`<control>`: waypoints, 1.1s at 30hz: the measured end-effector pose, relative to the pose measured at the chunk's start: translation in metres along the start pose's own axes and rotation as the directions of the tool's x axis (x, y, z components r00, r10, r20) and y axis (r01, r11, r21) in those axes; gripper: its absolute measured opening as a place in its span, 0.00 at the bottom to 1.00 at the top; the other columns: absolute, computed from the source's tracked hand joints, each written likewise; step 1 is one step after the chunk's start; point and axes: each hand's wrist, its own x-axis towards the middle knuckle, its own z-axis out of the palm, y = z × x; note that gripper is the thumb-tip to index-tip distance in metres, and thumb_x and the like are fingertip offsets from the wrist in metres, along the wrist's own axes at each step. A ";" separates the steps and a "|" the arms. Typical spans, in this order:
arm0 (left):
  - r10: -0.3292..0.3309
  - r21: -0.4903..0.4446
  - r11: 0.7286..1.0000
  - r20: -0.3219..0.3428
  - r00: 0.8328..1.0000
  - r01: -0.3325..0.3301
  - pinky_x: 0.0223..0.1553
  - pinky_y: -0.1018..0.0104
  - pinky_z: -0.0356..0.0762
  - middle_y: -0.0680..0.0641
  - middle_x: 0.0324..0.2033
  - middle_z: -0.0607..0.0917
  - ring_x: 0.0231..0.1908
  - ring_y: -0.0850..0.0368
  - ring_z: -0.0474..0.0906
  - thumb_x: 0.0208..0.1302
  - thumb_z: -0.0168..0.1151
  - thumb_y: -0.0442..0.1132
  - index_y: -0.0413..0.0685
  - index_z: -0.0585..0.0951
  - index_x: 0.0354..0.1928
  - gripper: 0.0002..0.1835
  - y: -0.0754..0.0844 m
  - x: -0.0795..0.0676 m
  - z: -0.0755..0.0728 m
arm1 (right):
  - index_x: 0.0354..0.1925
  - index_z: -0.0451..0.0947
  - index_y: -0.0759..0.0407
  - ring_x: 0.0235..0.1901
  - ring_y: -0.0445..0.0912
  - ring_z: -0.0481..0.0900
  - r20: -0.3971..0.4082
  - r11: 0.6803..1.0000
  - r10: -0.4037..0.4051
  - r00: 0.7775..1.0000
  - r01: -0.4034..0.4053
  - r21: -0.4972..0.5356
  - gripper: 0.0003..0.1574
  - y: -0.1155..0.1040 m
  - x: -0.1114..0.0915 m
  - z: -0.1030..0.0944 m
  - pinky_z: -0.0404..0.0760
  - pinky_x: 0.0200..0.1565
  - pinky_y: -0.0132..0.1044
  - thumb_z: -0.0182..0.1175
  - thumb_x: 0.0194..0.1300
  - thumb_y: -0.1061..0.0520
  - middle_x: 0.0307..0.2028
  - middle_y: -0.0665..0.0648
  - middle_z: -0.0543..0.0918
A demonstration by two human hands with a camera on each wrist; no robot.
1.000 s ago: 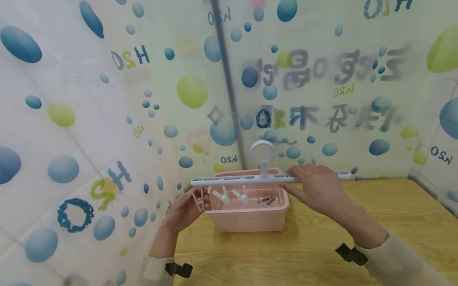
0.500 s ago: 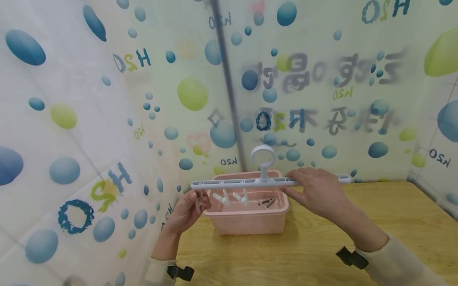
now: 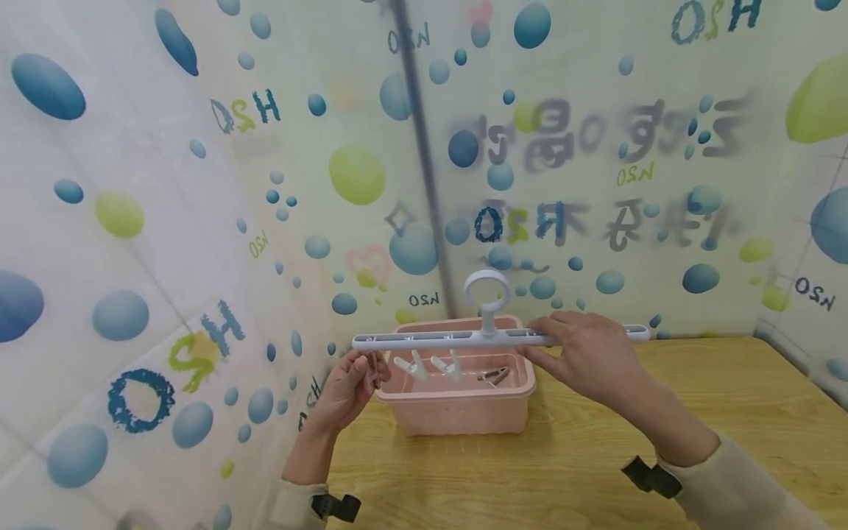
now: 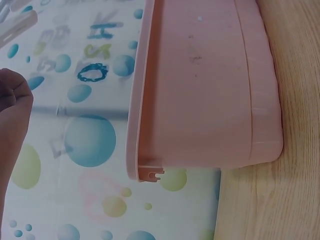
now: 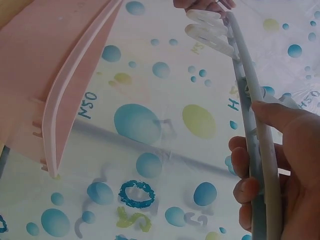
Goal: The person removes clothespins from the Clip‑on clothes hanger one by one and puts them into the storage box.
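A pale white-lilac hanger [image 3: 430,341] is held level above a pink plastic bin [image 3: 457,416], its round hook pointing up. My right hand [image 3: 589,353] grips the bar right of the hook; in the right wrist view the fingers curl round it. Below the bar's left end, my left hand [image 3: 341,390] pinches a brownish-pink clothes peg [image 3: 372,368]. Fingers partly cover this peg, and whether it is attached to the bar I cannot tell. Two white clothes pegs, a left one [image 3: 412,366] and a right one [image 3: 447,366], hang under the bar.
Inside the bin lies a brownish peg [image 3: 494,376]. The bin stands on a wood-grain table [image 3: 517,478]. A curtain [image 3: 358,243] printed with blue and green bubbles rises behind the table and along the left side.
The peg in my left hand has turned, and its spread arms, plain to see earlier, are now mostly behind the fingers at the bar's left end. My right hand keeps its grip.
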 end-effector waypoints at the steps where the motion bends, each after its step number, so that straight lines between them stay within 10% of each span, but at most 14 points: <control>1: 0.001 0.010 1.000 -0.007 1.000 -0.001 0.46 0.74 0.75 0.53 0.43 0.83 0.42 0.63 0.78 0.80 0.42 0.41 0.45 0.77 0.48 0.13 0.000 0.000 0.000 | 0.49 0.84 0.49 0.35 0.49 0.86 -0.003 1.000 -0.002 1.000 0.002 -0.002 0.24 0.000 0.000 0.000 0.82 0.38 0.48 0.62 0.65 0.35 0.40 0.50 0.89; 25: 0.056 0.294 0.955 -0.269 0.962 0.026 0.41 0.76 0.76 0.57 0.36 0.81 0.35 0.67 0.76 0.77 0.49 0.42 0.49 0.76 0.48 0.08 -0.001 0.003 0.013 | 0.49 0.85 0.49 0.34 0.48 0.86 0.001 1.000 -0.007 1.000 0.007 -0.011 0.25 -0.001 0.001 -0.003 0.82 0.36 0.47 0.62 0.65 0.35 0.40 0.51 0.89; 33: 0.123 0.500 0.861 -0.377 0.918 0.090 0.34 0.74 0.76 0.55 0.34 0.79 0.30 0.67 0.75 0.78 0.49 0.38 0.30 0.70 0.50 0.14 -0.002 0.005 0.019 | 0.50 0.85 0.49 0.34 0.47 0.86 -0.005 1.000 -0.003 1.000 0.003 -0.001 0.25 0.000 0.000 -0.002 0.82 0.35 0.45 0.61 0.65 0.35 0.41 0.50 0.89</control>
